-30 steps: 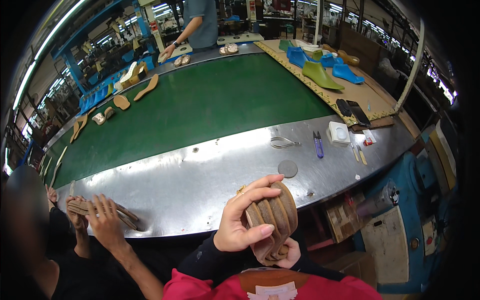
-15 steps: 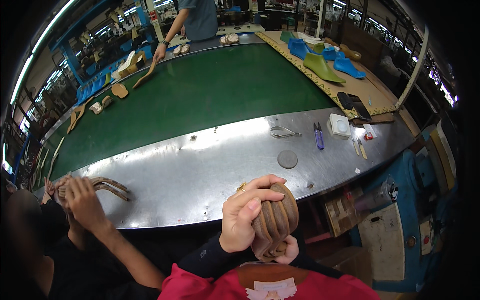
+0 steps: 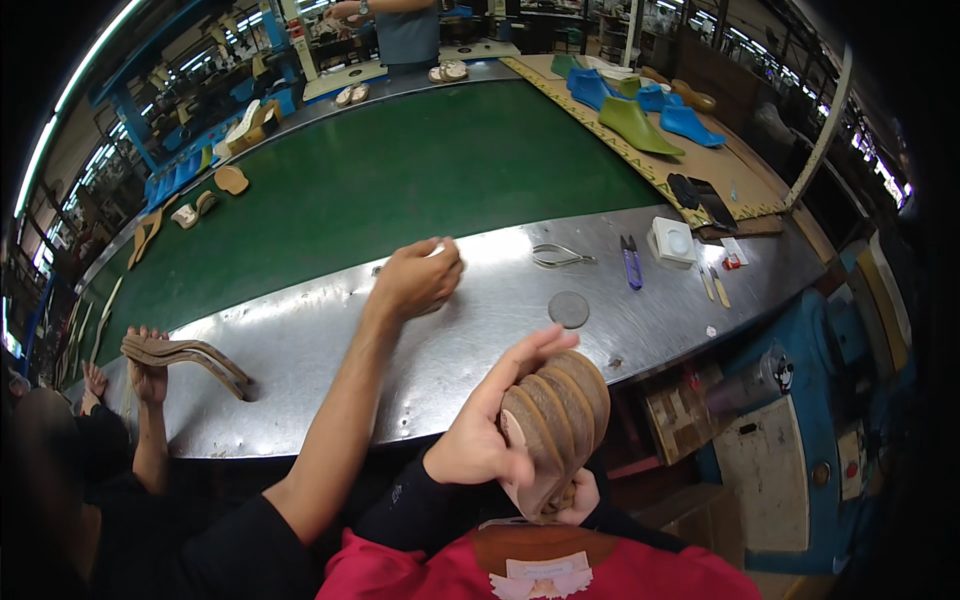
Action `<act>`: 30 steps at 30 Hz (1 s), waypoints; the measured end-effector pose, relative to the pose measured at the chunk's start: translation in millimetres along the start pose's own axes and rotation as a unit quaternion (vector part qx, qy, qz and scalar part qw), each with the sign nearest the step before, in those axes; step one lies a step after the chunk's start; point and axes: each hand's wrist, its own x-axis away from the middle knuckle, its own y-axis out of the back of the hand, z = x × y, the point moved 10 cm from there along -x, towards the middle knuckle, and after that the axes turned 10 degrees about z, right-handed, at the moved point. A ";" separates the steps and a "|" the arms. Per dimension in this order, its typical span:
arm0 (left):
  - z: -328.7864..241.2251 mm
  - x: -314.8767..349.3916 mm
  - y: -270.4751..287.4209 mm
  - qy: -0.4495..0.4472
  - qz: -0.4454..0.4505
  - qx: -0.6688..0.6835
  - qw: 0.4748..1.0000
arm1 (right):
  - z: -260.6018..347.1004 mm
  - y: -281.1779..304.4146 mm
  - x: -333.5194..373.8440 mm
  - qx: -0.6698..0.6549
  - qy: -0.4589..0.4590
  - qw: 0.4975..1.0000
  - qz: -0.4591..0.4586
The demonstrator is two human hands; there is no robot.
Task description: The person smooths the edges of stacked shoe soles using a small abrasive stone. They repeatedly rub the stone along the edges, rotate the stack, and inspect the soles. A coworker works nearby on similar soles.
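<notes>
At the far left, a co-worker's hand (image 3: 148,372) is gripping a bundle of long tan sole strips (image 3: 190,360) whose right end is resting on the steel bench (image 3: 300,350). Next to that, another arm in a dark sleeve is reaching up from the near edge, and its hand (image 3: 415,280) is lying closed on the bench at the border of the green conveyor belt (image 3: 400,170); it is probably a neighbour's arm rather than yours, though the view is too warped to be sure.

Moving right, your left hand (image 3: 490,435) is wrapping over the stack of brown soles (image 3: 555,425), its fingers (image 3: 535,350) curled across the top and its thumb pressing the near face. You are holding the stack close to your chest, just below the near edge of the bench. Your right hand (image 3: 580,497) is cupping the stack from underneath, mostly hidden, with its fingers closed against the bottom.

Beyond the stack, a small grey disc (image 3: 568,309) is lying on the bench, with metal pliers (image 3: 560,258) a little farther back. To the right of those, blue-handled snips (image 3: 630,262) and a white square box (image 3: 673,240) are sitting near each other. At the far right, green and blue shoe lasts (image 3: 640,115) are lying on a side table.
</notes>
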 end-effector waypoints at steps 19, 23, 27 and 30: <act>93.1 66.2 29.9 0.054 -0.125 -0.025 0.990 | 210.6 -203.6 -35.1 0.852 0.244 0.448 -0.113; 82.3 65.1 35.0 0.063 -0.131 -0.224 0.964 | 185.0 -213.8 -91.2 0.931 0.299 0.177 -0.110; 50.8 54.6 32.9 0.049 -0.109 -0.510 0.851 | 199.1 -199.7 -92.5 0.908 0.316 0.240 -0.134; 46.5 40.2 38.6 0.097 -0.058 -0.582 0.805 | 200.0 -194.7 -90.3 0.925 0.205 0.285 -0.144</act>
